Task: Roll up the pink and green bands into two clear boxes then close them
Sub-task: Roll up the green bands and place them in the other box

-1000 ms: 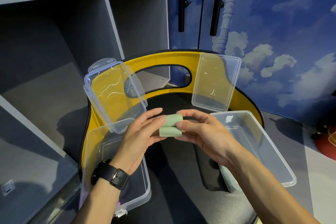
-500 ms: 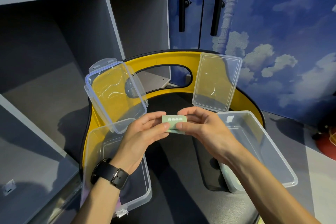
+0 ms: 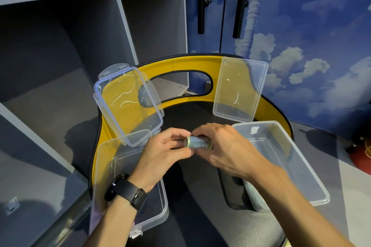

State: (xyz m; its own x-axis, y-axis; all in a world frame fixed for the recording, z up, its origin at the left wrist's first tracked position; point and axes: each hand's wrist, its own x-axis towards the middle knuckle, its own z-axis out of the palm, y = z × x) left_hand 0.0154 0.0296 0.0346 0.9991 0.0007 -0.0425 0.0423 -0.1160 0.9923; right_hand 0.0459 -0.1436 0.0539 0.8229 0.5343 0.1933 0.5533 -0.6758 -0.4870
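A green band (image 3: 197, 142), rolled into a short tight cylinder, lies sideways between my hands above the black chair seat. My left hand (image 3: 166, 154) pinches its left end with thumb and fingers. My right hand (image 3: 222, 146) curls over its right end from above. One clear box (image 3: 104, 176) sits at the left under my left forearm, its hinged lid (image 3: 126, 104) standing open. A second clear box (image 3: 301, 158) sits at the right, with its loose lid (image 3: 239, 88) leaning against the yellow chair back. A trace of pink shows at the left box's near corner, mostly hidden.
The boxes rest on a chair with a yellow curved back (image 3: 180, 62) and black seat (image 3: 198, 196). Grey shelving (image 3: 60, 46) stands at the left. A blue cloud-painted cabinet (image 3: 301, 26) is behind. A red object (image 3: 361, 158) lies on the floor at the right.
The green band went from a loose fold to a flat folded strip to a tight roll. Both hands stayed close together and shifted slightly lower in front of me.
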